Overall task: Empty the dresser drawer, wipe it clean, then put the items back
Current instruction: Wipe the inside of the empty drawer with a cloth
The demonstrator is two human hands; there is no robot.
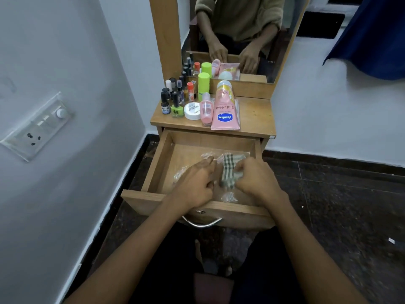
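Observation:
The wooden dresser drawer (157,163) is pulled out, with a clear plastic sheet (182,172) lining its bottom. Both hands are inside it. My right hand (256,178) grips a checked grey-and-white cloth (229,170) at the drawer's middle. My left hand (195,185) rests beside it with fingers curled, pressing on the plastic. On the dresser top (254,117) stand the removed items: a pink Vaseline tube (224,110), a small pink bottle (206,110), a white jar (192,111), a green bottle (203,85) and several nail polish bottles (173,99).
A mirror (241,36) rises behind the dresser top and reflects my arms. A white wall with a switch and socket plate (37,126) stands close on the left. The floor (339,205) is dark stone. A blue curtain (372,36) hangs at the upper right.

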